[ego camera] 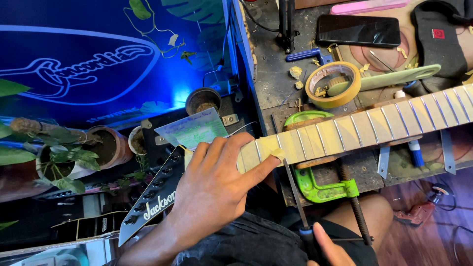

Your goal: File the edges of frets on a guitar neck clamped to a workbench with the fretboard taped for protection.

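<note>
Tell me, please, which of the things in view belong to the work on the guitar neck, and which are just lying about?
In use: guitar neck, left hand, right hand, file, green clamp.
Lying about: tape roll, phone, potted plants, pink stick.

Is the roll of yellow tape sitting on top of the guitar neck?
No, the roll of yellow tape lies on the workbench behind the guitar neck, apart from it, with a pale green tool resting across it.

- The left hand (212, 187) is bare: no glove, ring or watch, and the forearm has no sleeve.
- The right hand (327, 249) is bare too, only partly in view.
- Dark grey, worn denim shorts (256, 244) cover the lap; the knee is bare.
</note>
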